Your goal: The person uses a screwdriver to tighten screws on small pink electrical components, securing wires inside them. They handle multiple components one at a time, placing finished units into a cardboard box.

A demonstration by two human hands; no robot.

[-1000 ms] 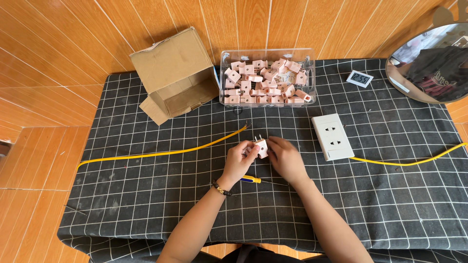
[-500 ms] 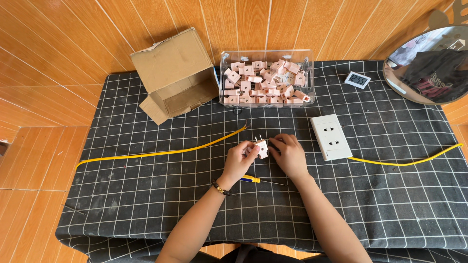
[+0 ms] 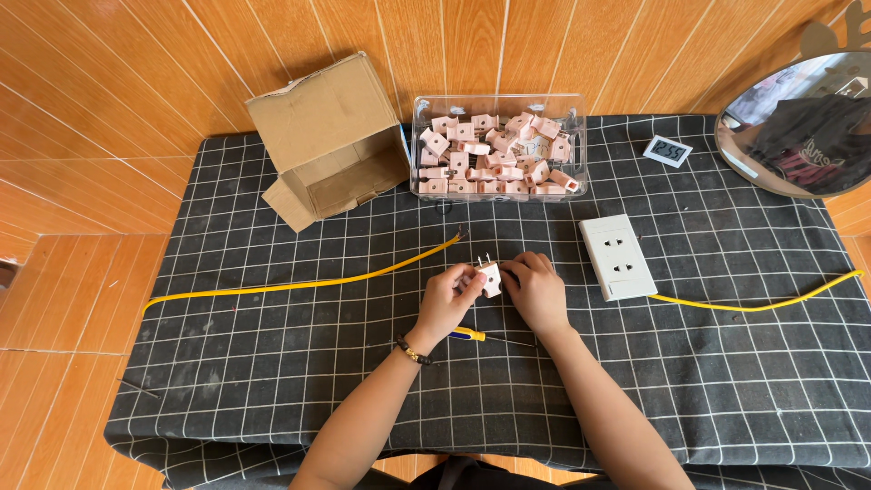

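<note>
A small pale pink plastic plug body with metal prongs (image 3: 490, 277) is held between both hands just above the black cloth with a white grid (image 3: 272, 363), near the middle of the table. The left hand (image 3: 451, 299) is closed on its left side with the fingertips, and the right hand (image 3: 535, 289) is closed on its right side; both grips are pinches, not full fists.

The plug body is judged to be light, stiff and hard-shelled, with smooth faces that may slip under a loose pinch. It is best taken by the flat side faces of the pink housing, as is done here, and not by the thin prongs, which are judged easier to bend. The prongs are pointed up and away from the person, toward the clear plastic bin of similar pink plug bodies (image 3: 497, 150). The long axis, as far as can be told at this size, runs from the near edge of the housing out through the prongs, slightly tilted to the left.

A screwdriver with a yellow and blue handle (image 3: 472, 335) is laid on the cloth just below the hands, its shaft pointing right. The bare end of a long yellow cable (image 3: 299, 285) is lying just left of the hands. A white rectangular two-outlet socket block (image 3: 617, 257), with a second yellow cable (image 3: 762, 304) running from it, is set to the right. An open brown cardboard box (image 3: 327, 145) is lying on its side at the far left.
</note>
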